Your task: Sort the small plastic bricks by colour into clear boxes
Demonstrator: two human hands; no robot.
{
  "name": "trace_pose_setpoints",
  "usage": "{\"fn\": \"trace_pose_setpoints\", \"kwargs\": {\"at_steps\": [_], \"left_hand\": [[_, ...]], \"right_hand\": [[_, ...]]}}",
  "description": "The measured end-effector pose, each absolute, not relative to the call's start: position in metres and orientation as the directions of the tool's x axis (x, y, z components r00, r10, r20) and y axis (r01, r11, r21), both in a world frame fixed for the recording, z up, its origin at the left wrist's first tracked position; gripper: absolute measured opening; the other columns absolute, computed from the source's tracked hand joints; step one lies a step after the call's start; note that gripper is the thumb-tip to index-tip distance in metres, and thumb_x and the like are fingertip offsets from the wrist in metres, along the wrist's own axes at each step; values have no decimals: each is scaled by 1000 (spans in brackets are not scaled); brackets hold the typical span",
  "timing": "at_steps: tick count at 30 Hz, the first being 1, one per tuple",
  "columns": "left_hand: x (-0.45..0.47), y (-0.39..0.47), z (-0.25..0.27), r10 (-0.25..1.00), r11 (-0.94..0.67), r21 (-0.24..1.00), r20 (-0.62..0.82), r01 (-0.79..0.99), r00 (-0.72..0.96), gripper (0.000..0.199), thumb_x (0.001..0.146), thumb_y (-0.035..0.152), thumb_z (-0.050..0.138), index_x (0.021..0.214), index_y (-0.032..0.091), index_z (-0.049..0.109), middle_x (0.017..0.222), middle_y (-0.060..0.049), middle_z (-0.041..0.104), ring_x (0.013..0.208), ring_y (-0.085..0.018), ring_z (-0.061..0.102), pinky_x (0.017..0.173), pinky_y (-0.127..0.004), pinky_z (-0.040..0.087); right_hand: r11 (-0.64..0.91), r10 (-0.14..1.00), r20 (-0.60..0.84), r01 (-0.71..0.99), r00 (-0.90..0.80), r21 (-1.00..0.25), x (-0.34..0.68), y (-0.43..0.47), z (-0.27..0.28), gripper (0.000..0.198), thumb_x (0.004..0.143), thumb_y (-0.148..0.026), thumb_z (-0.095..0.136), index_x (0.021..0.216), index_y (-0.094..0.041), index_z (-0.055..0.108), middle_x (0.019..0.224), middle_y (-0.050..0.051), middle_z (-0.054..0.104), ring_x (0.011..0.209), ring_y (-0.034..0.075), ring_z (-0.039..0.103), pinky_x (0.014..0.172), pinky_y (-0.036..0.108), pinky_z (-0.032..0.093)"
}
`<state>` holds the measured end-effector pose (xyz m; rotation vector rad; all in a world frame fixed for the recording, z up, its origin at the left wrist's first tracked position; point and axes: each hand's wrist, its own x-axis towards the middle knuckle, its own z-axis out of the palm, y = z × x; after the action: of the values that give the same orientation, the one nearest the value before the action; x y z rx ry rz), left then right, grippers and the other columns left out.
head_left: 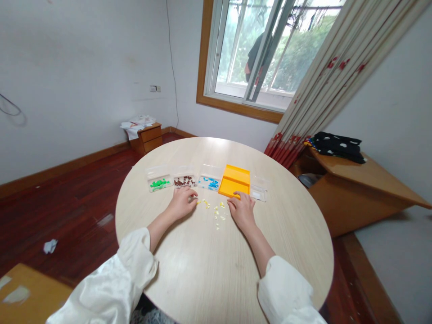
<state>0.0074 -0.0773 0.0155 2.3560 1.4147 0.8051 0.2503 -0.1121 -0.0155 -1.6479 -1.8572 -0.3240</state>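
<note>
Small yellow and pale cream pieces [216, 211] lie scattered on the round table [202, 270] between my hands. My left hand [183, 202] rests at the left of them, its fingers curved and apart, with a yellow piece close to its fingertips. On the right, my right hand [242, 210] has its fingers loosely bent and spread, just in front of an open yellow box [233, 186]. Behind my left hand stand open clear boxes: one with green pieces [159, 183], one with dark brown pieces [184, 181] and one with blue pieces [212, 182].
Another clear box [259, 193] stands right of the yellow one. Beyond the table are a small wooden cabinet [150, 135] with papers, a window [256, 49], a curtain [324, 67] and a tilted wooden desk [357, 184] with dark cloth [339, 146].
</note>
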Motion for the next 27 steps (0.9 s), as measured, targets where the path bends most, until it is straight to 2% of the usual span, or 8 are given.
{"fn": "trace_pose_setpoints", "kwargs": {"at_steps": [6,11,16,22,27], "left_hand": [[8,-79,18,892,-452,484,212,749,400,20,74,27,62,90,17,67,95,-8,65,96,-24,57,86,-37,36],[8,-78,17,888,-459,491,226,740,400,12,74,22,61,82,17,69,89,-7,66,90,-23,58,83,-36,37],[7,-75,11,881,-473,500,253,725,400,7,74,21,63,74,17,69,82,-7,67,84,-22,59,79,-35,38],[7,-72,7,879,-477,489,251,730,407,10,75,18,60,71,17,68,78,-6,67,79,-21,59,76,-33,39],[9,-73,9,888,-458,547,243,701,391,10,76,18,57,72,15,66,75,-6,66,74,-20,58,72,-31,40]], "right_hand": [[214,806,591,948,-34,-237,248,-113,-15,19,85,-21,51,80,-21,69,104,11,61,100,25,50,84,40,30],[227,810,586,934,-23,-276,243,-115,-8,18,86,-20,46,79,-19,63,99,9,62,95,23,51,84,38,28],[156,776,620,919,112,-361,246,-114,1,20,90,-24,34,84,-19,53,85,6,60,84,21,49,81,35,28],[59,758,614,914,220,-401,260,-112,2,33,93,-25,23,69,-20,45,74,4,55,77,20,47,77,34,27],[4,725,618,894,306,-447,262,-112,4,33,93,-35,26,79,-19,51,82,6,57,84,22,48,82,38,27]]}}
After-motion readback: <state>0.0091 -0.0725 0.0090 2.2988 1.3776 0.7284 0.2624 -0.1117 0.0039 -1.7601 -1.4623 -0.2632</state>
